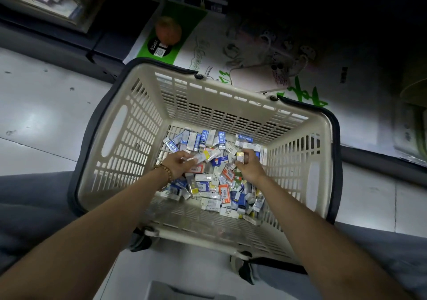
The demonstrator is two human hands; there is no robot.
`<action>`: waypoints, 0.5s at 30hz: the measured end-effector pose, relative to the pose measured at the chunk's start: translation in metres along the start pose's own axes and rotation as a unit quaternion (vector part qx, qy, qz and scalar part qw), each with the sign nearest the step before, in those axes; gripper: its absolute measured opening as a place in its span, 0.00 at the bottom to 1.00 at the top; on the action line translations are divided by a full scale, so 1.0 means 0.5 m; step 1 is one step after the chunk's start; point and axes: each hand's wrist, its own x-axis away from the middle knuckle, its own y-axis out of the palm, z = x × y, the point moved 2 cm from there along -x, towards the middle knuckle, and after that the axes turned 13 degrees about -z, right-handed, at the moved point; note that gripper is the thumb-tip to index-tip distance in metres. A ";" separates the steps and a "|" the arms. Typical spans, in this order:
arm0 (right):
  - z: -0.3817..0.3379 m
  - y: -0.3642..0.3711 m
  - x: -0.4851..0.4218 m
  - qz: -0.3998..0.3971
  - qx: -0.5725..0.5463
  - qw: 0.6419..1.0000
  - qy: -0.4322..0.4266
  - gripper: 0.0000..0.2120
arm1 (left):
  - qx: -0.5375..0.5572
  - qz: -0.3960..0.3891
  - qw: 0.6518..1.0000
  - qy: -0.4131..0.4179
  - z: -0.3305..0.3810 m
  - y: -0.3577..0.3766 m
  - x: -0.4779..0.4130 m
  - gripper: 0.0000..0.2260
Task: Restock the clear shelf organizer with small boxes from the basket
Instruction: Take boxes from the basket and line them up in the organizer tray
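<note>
The basket (120, 138) stands on the floor (34, 119), its bottom strewn with small boxes (215, 184). Inside it, the left hand (180, 164) grips a few white boxes (209, 154). Just beside them, the right hand (250, 168) pinches one yellow-ended box (240, 157).

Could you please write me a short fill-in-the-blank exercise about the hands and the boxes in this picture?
The pile of small boxes lies in the cream ____.
The left hand grips a few long boxes and wears a beaded ____.
The right hand pinches one box with a ____ end.
Missing: basket; bracelet; yellow.
</note>
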 end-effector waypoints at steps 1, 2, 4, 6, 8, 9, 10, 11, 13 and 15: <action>0.000 -0.003 0.003 0.016 -0.008 1.000 -0.010 0.17 | -0.004 0.005 1.000 -0.003 0.001 -0.001 -0.001 0.08; 0.000 -0.007 0.006 0.034 -0.005 0.999 -0.014 0.14 | 0.008 0.012 1.000 -0.008 0.003 -0.002 -0.001 0.07; -0.003 -0.016 0.017 0.070 -0.014 0.997 -0.014 0.10 | 0.014 0.044 0.999 -0.015 0.009 -0.004 0.001 0.10; -0.021 -0.023 0.030 0.096 -0.083 0.992 -0.019 0.09 | 0.021 0.065 0.998 0.006 0.019 -0.004 0.007 0.09; -0.058 -0.024 0.045 0.092 -0.178 0.979 -0.044 0.09 | 0.055 0.054 0.997 0.025 0.028 -0.002 0.017 0.07; -0.082 -0.021 0.053 0.072 -0.218 0.971 -0.059 0.09 | 0.055 0.053 0.997 0.032 0.034 -0.002 0.023 0.07; -0.108 -0.014 0.061 0.043 -0.258 0.963 -0.072 0.08 | 0.050 0.059 0.996 0.036 0.041 -0.002 0.030 0.08; -0.134 -0.005 0.069 0.010 -0.297 0.951 -0.084 0.06 | 0.065 0.064 0.995 0.038 0.048 -0.002 0.035 0.09; -0.177 0.016 0.082 -0.037 -0.368 0.923 -0.107 0.03 | 0.167 0.053 0.984 0.036 0.063 0.004 0.042 0.10; -0.205 0.035 0.093 -0.056 -0.401 0.907 -0.114 0.03 | 0.300 0.019 0.953 0.035 0.082 0.012 0.053 0.05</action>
